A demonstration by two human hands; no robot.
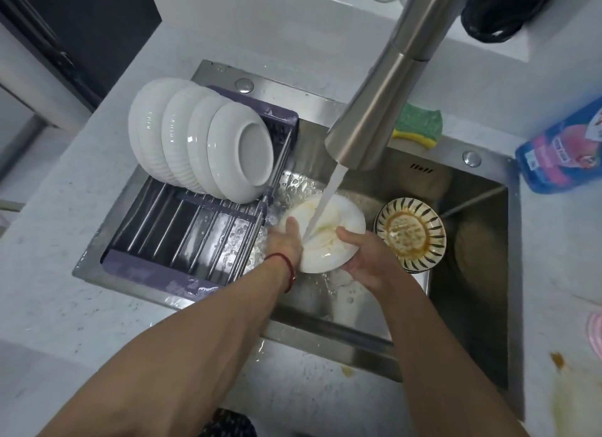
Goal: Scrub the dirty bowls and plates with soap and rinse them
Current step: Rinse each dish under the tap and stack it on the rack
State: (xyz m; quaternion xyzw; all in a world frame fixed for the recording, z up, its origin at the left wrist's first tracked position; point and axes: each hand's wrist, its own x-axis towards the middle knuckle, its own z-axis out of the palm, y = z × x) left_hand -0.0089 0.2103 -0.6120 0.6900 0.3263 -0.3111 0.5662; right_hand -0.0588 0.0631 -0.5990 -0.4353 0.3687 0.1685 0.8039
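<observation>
A white bowl (345, 220) is tilted under the running water of the steel faucet (374, 110), over the sink. My left hand (285, 241) holds its left rim, fingers over the edge. My right hand (365, 257) grips its lower right rim, thumb inside. To the right stands a dirty striped bowl (409, 233) with orange residue, stacked on others. Several clean white bowls (202, 140) lean upside down on the purple drying rack (182, 237).
A green and yellow sponge (418, 127) lies on the sink's back rim (293, 92). A blue and pink soap pouch (563, 149) lies on the right counter. Orange spills mark the counter (558, 360) at the lower right. Foamy water covers the sink floor.
</observation>
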